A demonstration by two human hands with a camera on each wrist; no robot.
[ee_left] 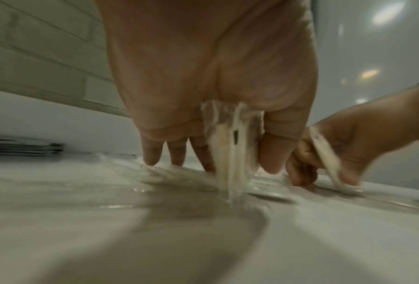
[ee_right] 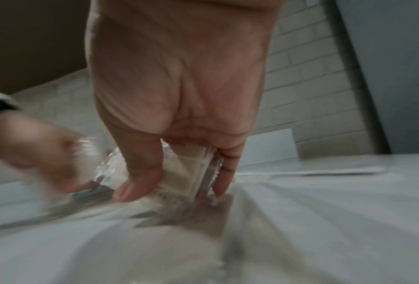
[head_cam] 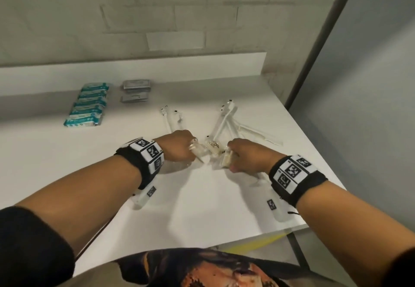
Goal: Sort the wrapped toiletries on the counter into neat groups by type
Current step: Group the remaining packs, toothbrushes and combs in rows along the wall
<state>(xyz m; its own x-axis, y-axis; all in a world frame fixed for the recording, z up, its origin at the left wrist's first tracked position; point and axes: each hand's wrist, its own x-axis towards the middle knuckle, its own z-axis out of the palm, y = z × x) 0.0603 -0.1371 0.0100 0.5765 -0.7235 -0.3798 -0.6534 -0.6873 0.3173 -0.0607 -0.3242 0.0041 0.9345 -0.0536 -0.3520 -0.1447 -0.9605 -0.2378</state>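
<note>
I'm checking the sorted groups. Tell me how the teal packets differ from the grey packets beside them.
Colour: the teal packets are teal and white with print; the grey packets are plain grey with a pale label.
Layout: the teal packets form a long overlapping row running toward the wall; the grey packets sit in two short stacks.
Place: the teal packets lie left of the grey packets.
Both are flat wrapped items near the back of the counter, away from both hands.

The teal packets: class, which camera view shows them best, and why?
The head view: the teal packets lie in a full overlapping row by the wall. The left wrist view does not show them; the right wrist view catches only a blurred teal sliver, perhaps one.
</note>
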